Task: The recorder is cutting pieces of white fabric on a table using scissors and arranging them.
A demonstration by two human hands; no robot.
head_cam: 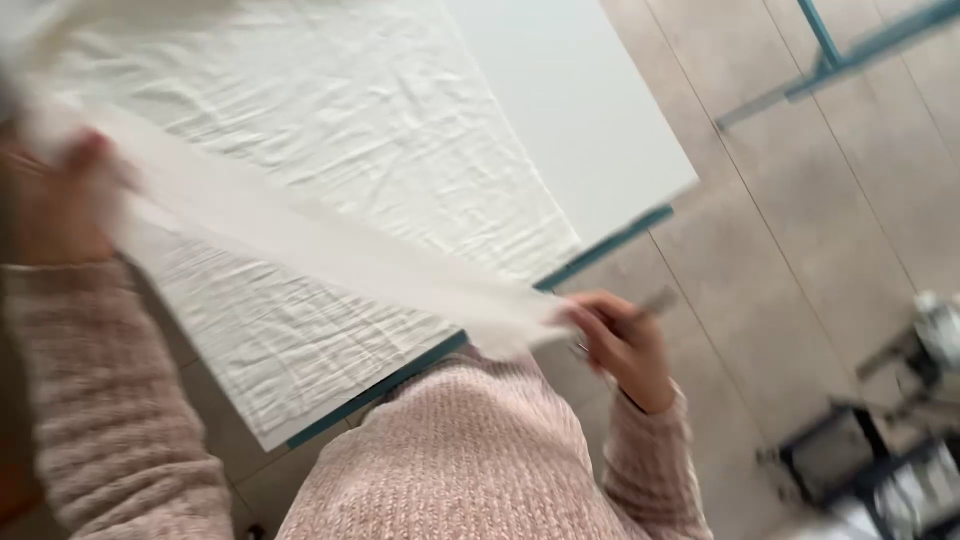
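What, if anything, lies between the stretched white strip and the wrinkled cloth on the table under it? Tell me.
Nothing visible does. The white cloth strip runs taut from the left hand to the right hand, above the wrinkled white cloth spread on the white table. The picture is blurred, so small items could be missed.

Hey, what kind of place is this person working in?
Probably a sewing or craft workroom, though it could be a room at home. A white table with a teal edge holds a wrinkled white cloth, both hands stretch a strip of white fabric, and the floor is grey tile.
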